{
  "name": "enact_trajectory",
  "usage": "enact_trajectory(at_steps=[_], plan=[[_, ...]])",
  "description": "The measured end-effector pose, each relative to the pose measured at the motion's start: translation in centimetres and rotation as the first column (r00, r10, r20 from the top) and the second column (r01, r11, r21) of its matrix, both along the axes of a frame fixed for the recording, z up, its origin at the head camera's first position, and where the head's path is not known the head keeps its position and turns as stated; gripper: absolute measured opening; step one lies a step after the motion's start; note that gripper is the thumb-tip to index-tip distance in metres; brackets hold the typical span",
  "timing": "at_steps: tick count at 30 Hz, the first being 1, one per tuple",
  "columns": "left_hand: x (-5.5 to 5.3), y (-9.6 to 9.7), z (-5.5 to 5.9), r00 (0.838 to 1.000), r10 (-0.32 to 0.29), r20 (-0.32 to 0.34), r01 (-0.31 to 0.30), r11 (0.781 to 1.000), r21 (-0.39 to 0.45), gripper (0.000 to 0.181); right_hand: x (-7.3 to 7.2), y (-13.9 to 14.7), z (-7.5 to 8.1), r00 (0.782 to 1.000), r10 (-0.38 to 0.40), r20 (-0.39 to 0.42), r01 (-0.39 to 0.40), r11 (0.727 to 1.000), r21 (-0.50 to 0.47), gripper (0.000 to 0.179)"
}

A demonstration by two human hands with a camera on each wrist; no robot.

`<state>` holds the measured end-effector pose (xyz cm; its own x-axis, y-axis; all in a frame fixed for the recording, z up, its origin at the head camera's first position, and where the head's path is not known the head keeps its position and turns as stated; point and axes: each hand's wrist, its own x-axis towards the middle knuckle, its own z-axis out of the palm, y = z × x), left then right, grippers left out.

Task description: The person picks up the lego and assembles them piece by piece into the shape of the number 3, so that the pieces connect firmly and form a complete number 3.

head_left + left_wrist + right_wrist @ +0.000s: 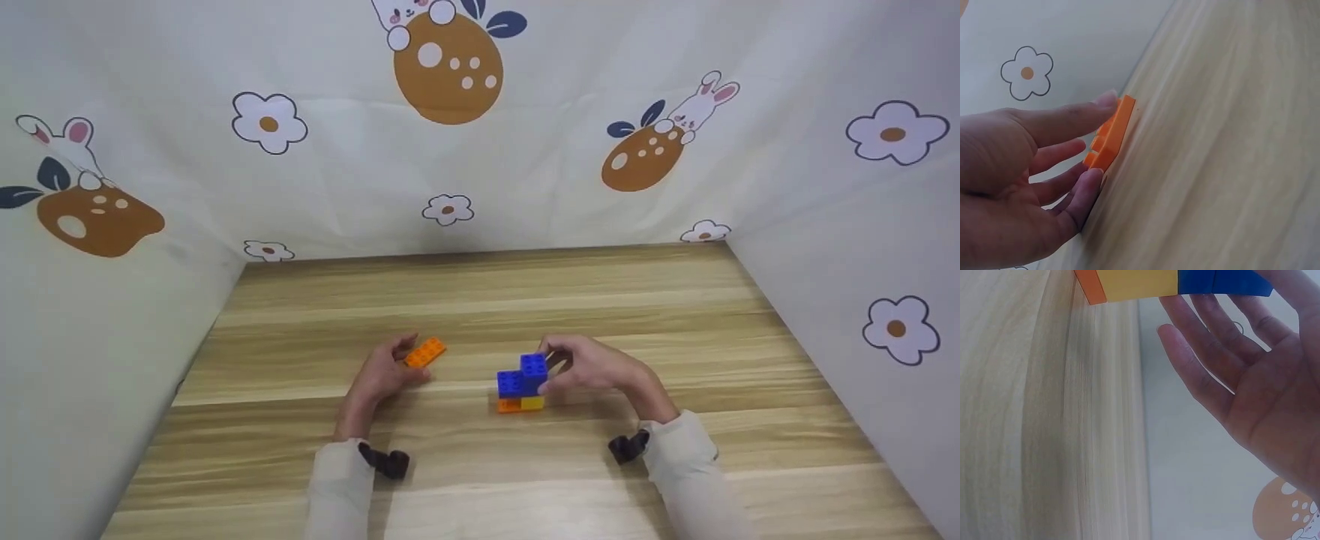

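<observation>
In the head view, my left hand (384,373) pinches an orange toy building brick (425,352) with studs, left of centre on the table. The left wrist view shows this orange brick (1111,135) tilted between the fingertips of the left hand (1022,169), close to the wood. To the right, a small stack of bricks has two blue bricks (510,383) side by side, one taller, above an orange brick (508,406) and a yellow brick (532,403). My right hand (589,364) holds the taller blue part from its right side. Only part of the stack appears in the right wrist view.
A wood-grain table (450,480) lies beneath both hands. Pale cloth walls (352,172) printed with rabbits, fruit and flowers enclose it at the back and both sides. Each wrist carries a small black camera, such as the left one (390,463).
</observation>
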<state>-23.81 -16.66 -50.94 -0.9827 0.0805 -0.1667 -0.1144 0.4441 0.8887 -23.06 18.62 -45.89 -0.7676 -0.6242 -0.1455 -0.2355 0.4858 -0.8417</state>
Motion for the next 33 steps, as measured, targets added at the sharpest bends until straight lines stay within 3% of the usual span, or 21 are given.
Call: enact_trajectory(at_steps=[6,13,24,33], plan=[[0.2,0.5,-0.1,1.000,0.007,-0.024,-0.008,0.999,-0.042,0.067,0.1,-0.1,-0.1,1.000,-0.008,-0.001,0.008,1.000,0.008,0.034],[0.2,1.0,-0.1,0.993,0.026,-0.111,-0.039,0.992,-0.120,0.057,0.1,-0.2,0.0,1.000,-0.001,0.006,0.001,1.000,-0.023,0.033],[0.3,1.1,0.2,0.995,0.057,-0.076,-0.065,0.992,-0.109,0.047,0.2,-0.2,0.0,1.000,-0.016,0.016,0.016,1.000,-0.011,0.034],[0.5,1.8,2.0,0.996,0.085,-0.005,-0.086,0.995,-0.051,0.047,0.1,-0.1,-0.1,1.000,-0.008,0.022,0.009,1.000,-0.019,0.034]])
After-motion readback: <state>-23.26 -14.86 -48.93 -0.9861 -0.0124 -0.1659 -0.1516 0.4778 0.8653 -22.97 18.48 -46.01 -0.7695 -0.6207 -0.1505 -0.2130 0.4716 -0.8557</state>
